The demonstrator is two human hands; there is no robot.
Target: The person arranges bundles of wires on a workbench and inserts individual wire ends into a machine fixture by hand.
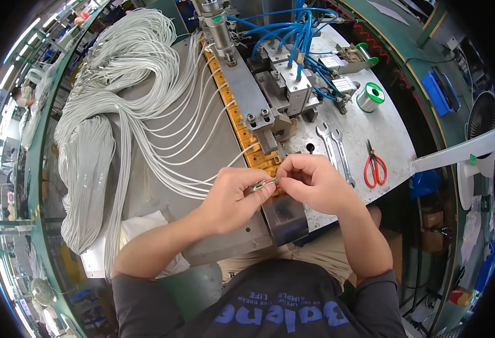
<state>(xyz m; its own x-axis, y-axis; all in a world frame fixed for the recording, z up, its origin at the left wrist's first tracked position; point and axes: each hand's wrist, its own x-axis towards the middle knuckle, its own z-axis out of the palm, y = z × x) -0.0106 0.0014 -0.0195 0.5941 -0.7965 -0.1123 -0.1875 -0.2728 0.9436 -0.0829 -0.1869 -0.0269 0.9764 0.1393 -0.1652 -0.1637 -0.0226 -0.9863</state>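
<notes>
Left hand (230, 197) is pinching a small bundle of wire ends (260, 185), located between both hands, just by the near end of the yellow fixture strip (239, 127). Right hand (318, 183) is meeting it with thumb and forefinger; cannot tell whether it's gripping. Fingertip hold is probably steadying fine parts. White cables (98, 107) are lying left of the hands, seemingly for slack; scissors (373, 155) are resting rightward, likely within reach.
</notes>
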